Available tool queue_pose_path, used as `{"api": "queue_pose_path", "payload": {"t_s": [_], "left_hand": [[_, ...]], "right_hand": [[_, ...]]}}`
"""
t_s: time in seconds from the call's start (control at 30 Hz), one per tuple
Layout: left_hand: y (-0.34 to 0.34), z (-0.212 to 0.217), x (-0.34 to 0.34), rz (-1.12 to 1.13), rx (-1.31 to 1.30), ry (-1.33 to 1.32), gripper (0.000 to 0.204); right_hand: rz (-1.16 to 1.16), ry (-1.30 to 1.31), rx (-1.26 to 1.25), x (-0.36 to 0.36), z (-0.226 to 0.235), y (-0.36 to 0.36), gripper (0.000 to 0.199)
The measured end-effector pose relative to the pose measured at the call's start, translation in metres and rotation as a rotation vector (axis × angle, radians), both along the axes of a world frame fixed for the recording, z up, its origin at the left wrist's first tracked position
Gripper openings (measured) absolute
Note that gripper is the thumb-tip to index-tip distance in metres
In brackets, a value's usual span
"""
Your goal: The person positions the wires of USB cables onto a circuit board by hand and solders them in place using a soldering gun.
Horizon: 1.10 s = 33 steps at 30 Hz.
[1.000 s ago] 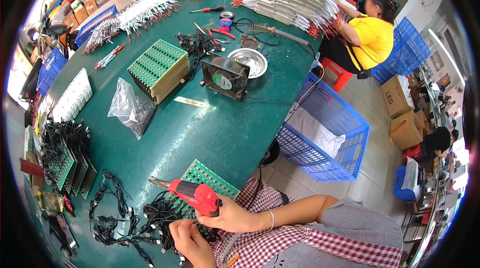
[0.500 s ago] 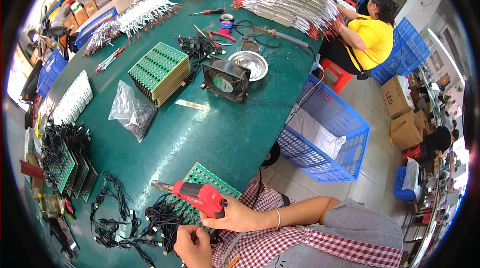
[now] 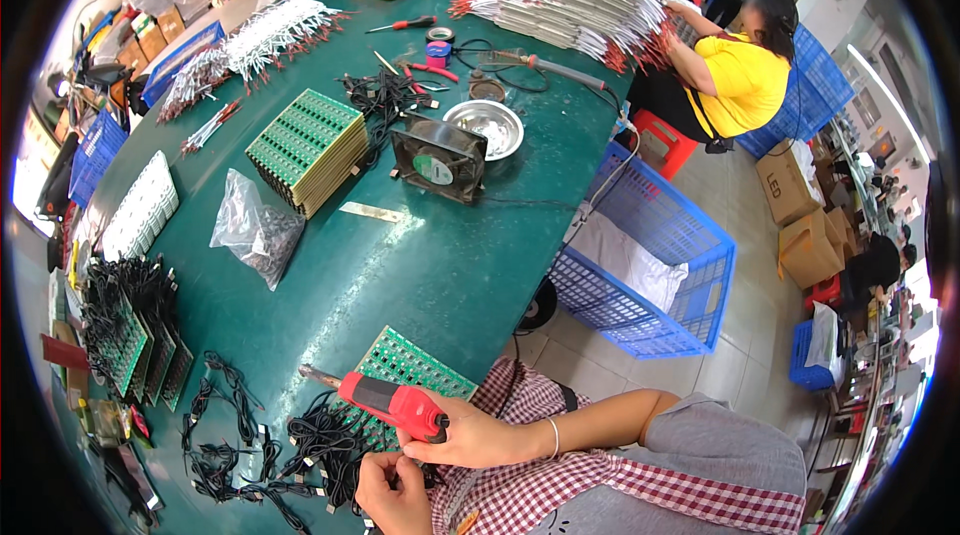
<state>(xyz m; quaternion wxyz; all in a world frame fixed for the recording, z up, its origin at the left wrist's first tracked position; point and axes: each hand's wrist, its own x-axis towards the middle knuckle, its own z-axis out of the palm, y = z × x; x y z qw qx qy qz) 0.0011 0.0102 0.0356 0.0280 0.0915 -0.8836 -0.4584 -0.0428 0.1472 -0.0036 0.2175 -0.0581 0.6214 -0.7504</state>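
My right hand is wrapped round a red and black soldering gun, its metal tip pointing left across the table. Just below, my left hand is closed in a pinch close to the right hand; whatever sits between its fingers is too small or hidden to make out. A green circuit board lies under the soldering gun, partly covered by the tool and my hand. Black cables with small connectors are bunched at the board's left side, beside my left hand.
More cables and upright boards with cables lie at left. Farther back are a bag of small parts, stacked boards, a fan and a metal bowl. A blue crate stands right; a person in yellow sits beyond.
The view has shifted slightly, and the soldering gun sits a little lower and farther left in it. Both hands keep their holds.
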Motion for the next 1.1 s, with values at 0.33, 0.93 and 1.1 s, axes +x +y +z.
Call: {"api": "queue_pose_path", "payload": {"t_s": [0.33, 0.93, 1.1], "left_hand": [[-0.009, -0.003, 0.005, -0.090, 0.077, -0.054, 0.006], [-0.002, -0.012, 0.003, 0.016, 0.241, -0.044, 0.009], [0.000, -0.008, 0.005, -0.017, 0.208, -0.065, 0.007]], "right_hand": [[0.002, 0.052, 0.021, -0.002, -0.010, 0.003, 0.033], [0.000, -0.010, -0.024, 0.002, -0.003, 0.007, 0.026], [0.009, -0.031, -0.013, 0.002, -0.002, 0.010, 0.027]]}}
